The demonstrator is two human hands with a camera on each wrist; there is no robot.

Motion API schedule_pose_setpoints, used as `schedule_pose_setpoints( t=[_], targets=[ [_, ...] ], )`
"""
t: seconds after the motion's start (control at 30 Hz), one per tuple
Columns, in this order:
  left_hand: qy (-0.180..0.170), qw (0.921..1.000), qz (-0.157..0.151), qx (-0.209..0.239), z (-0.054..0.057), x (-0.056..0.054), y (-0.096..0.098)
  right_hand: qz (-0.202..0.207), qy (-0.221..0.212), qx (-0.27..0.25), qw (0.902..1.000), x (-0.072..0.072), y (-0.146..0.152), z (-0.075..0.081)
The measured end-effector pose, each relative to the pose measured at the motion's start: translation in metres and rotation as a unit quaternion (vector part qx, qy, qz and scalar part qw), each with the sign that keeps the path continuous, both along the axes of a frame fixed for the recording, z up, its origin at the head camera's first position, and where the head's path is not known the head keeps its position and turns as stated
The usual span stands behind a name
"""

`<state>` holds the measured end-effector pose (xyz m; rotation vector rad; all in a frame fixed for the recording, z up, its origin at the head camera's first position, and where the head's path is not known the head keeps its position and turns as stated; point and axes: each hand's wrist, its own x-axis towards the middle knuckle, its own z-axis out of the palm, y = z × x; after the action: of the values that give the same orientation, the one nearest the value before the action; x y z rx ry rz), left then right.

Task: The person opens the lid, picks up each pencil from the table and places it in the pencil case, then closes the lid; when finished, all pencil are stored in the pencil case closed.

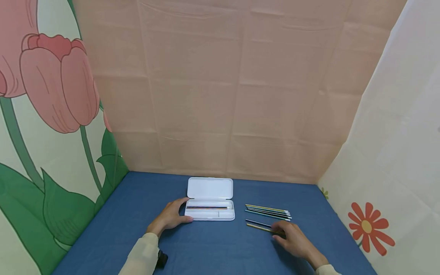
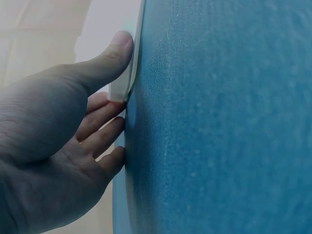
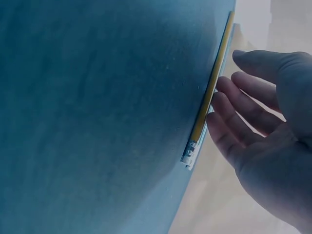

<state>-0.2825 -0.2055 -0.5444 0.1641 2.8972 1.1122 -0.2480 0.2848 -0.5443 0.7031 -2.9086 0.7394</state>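
A white pencil case point(image 1: 209, 218) stands with its lid point(image 1: 210, 188) raised, and dark pencils point(image 1: 207, 207) lie inside it. My left hand point(image 1: 170, 216) holds the case at its left end, thumb at the front corner and fingers toward the back. In the left wrist view the thumb point(image 2: 117, 51) lies along the case's edge point(image 2: 118, 92). To the right of the case, my right hand point(image 1: 292, 238) hovers over a yellow pencil point(image 1: 258, 227) and a dark pencil point(image 1: 258, 222). Its relaxed fingertips are close beside the yellow pencil in the right wrist view, with the thumb apart.
Behind the right hand, several pencils point(image 1: 268, 211) lie in a loose row, white ends to the right. Blue cloth point(image 1: 206, 248) covers the table. A beige backdrop point(image 1: 223, 95) hangs behind, with floral sheets on both sides. Something black point(image 1: 162, 259) sits at the left wrist.
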Motion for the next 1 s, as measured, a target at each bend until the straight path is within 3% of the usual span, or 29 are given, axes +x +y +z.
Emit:
schedule_pose_setpoints(
  t=[0.17, 1.0],
  targets=[
    [-0.005, 1.0000, 0.004, -0.005, 0.0003, 0.0000, 0.0002, -0.022, -0.013, 0.008, 0.9996, -0.0023, -0.0011, -0.0017],
    [0.000, 1.0000, 0.002, 0.001, 0.0011, 0.0006, 0.0002, -0.006, -0.051, 0.022, 0.9984, -0.0074, 0.0011, -0.0030]
  ],
)
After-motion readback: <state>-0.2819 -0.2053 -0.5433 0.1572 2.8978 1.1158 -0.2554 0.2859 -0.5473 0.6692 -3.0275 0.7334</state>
